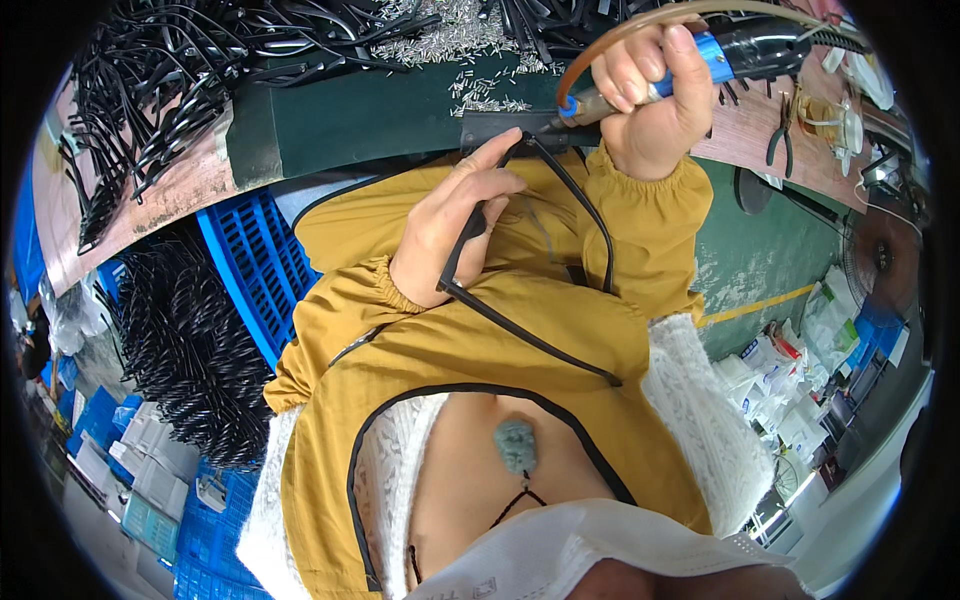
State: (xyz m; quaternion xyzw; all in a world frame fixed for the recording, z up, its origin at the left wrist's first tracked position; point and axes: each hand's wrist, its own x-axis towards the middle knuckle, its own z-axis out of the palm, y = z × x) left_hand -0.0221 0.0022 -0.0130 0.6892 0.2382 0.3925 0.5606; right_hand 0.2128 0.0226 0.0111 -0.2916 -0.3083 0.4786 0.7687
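Note:
My left hand (450, 220) grips a black eyeglass frame (535, 343) at the bench edge. Its two long temple arms stick out toward my body, one along my lap and the other beside my right sleeve. My right hand (650, 115) is wrapped around a powered screwdriver (712, 57) with a blue band and a brown hose. The driver's tip points left and meets or nearly meets the frame's hinge end, over a small dark block (482, 130). Just beyond that block lie loose silver screw-like pieces (485, 95); the exact contact at the tip is too small to tell.
Black temple arms (165, 95) are heaped on the bench's left, with a pile of small silver pieces (445, 35) at the back. Pliers (780, 140) lie at right. A blue crate (255, 265) and a heap of black eyewear parts (185, 350) stand at lower left.

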